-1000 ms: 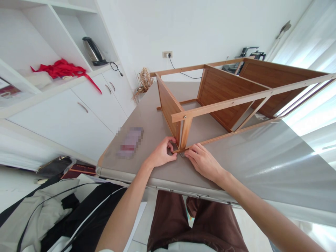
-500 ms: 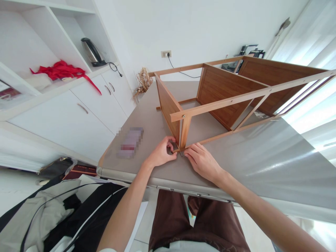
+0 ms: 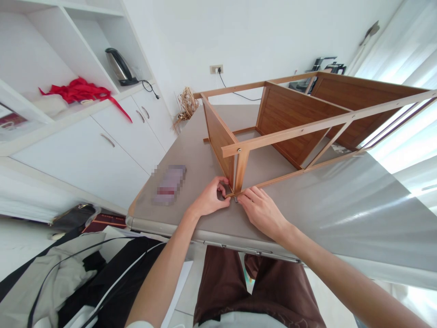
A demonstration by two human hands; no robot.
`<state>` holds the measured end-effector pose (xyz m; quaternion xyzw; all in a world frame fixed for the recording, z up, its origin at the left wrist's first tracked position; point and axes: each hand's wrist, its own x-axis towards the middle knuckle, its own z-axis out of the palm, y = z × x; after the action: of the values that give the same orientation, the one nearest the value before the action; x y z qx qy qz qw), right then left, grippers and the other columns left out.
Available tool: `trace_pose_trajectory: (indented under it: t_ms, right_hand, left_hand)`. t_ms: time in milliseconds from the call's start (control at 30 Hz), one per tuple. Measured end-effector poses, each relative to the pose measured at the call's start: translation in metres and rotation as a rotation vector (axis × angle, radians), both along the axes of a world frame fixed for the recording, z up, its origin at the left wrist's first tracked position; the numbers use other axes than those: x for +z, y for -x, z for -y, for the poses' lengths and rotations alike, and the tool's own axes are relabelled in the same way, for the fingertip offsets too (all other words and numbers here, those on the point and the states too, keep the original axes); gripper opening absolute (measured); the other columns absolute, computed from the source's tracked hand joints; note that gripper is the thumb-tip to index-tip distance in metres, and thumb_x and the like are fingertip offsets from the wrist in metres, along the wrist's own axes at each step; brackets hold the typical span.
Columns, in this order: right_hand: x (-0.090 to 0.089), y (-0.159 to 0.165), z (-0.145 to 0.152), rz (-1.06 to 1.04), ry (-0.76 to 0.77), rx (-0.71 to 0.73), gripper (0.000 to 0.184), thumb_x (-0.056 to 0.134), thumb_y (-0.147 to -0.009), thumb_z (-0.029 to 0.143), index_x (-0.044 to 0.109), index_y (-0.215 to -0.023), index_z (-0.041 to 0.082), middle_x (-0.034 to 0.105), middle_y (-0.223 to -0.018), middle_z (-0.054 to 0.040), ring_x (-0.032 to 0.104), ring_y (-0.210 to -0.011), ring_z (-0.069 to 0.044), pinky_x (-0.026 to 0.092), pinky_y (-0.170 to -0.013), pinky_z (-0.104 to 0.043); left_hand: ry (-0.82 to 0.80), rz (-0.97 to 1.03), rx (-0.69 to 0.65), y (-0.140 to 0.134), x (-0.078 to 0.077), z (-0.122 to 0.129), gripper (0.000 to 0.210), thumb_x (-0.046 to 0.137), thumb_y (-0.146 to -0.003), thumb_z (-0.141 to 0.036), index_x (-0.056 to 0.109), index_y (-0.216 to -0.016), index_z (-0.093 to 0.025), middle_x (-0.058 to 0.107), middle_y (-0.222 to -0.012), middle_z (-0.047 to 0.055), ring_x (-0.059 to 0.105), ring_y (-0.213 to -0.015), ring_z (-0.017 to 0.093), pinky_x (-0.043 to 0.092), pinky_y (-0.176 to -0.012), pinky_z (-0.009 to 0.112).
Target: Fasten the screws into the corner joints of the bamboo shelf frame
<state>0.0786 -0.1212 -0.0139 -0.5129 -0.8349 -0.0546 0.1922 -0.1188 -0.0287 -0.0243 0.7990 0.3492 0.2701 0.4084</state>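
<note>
A wooden shelf frame [image 3: 269,136] lies on its side on the grey table, with brown slatted panels between its rails. At its near lower corner, my left hand [image 3: 211,197] curls its thumb and fingers around the end of the bottom rail. My right hand [image 3: 261,209] is closed just to the right of that corner, fingertips pinched together. A small bent metal piece, apparently a hex key [image 3: 236,199], shows at those fingertips against the rail; most of it is hidden. Above, a bolt head [image 3: 239,150] sits in the upper rail.
The grey table [image 3: 327,205] carries a blurred flat item [image 3: 170,184] left of my hands. White cabinets [image 3: 85,146] stand at the left, with an electric kettle [image 3: 119,67] and red ribbon [image 3: 78,90] on the shelves. Dried stalks [image 3: 186,107] stand behind the table.
My right fingertips have shifted slightly left, closer to the corner, and the small metal piece has turned a little. My left hand and the shelf frame stay in place.
</note>
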Motion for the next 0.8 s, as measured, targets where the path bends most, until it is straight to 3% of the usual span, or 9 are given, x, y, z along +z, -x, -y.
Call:
trace_pose_trajectory:
  t_ms: [433, 800]
  right_hand:
    - [-0.005, -0.011, -0.004, -0.271, 0.095, -0.054, 0.016, 0.050, -0.097, 0.020, 0.064, -0.090, 0.021, 0.062, -0.092, -0.0059, 0.053, -0.089, -0.021, 0.045, -0.084, -0.035]
    - [-0.010, -0.016, -0.003, -0.246, 0.093, -0.026, 0.015, 0.053, -0.097, 0.023, 0.067, -0.097, 0.022, 0.063, -0.101, -0.0072, 0.055, -0.096, -0.022, 0.046, -0.084, -0.037]
  left_hand:
    - [-0.023, -0.014, 0.009, 0.000, 0.000, 0.000, 0.047, 0.067, -0.073, -0.019, 0.046, -0.115, -0.021, 0.054, -0.077, -0.005, 0.056, -0.074, 0.013, 0.045, -0.082, 0.029]
    - [-0.017, -0.042, 0.012, 0.000, 0.004, 0.001, 0.047, 0.067, -0.074, -0.019, 0.046, -0.115, -0.021, 0.054, -0.077, -0.005, 0.056, -0.075, 0.013, 0.046, -0.083, 0.030]
